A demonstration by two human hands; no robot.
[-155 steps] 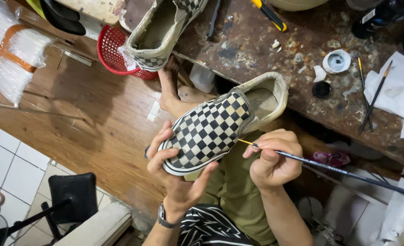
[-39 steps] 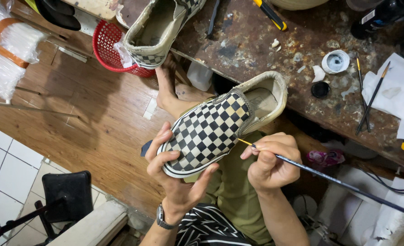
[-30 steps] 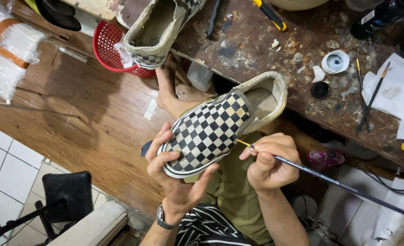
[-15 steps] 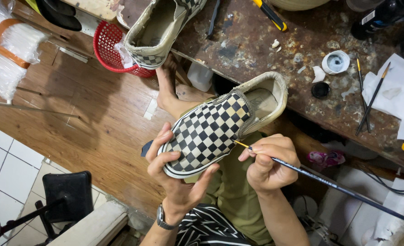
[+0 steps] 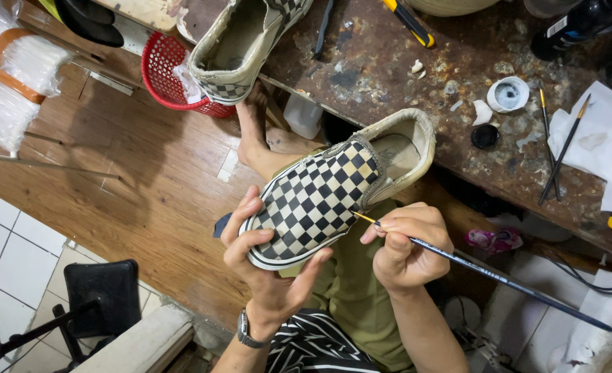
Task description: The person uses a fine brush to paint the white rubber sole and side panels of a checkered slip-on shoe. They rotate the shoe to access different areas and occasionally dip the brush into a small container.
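Dark bottle (image 5: 582, 24) lying at workbench's top right corner, white label with red edge on its side, print too small to tell. Clear plastic bundles (image 5: 9, 76) at far left over wooden floor, bound with orange tape. No signs, no screens

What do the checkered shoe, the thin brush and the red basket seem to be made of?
Checkered shoe: woven canvas upper, matte and yellowed, on what looks like a rubber sole with a smooth white edge.
Thin brush: dark glossy handle, probably lacquered wood or plastic, with a yellowish ferrule that may be metal.
Red basket: moulded plastic, judging by its even lattice and slight shine.
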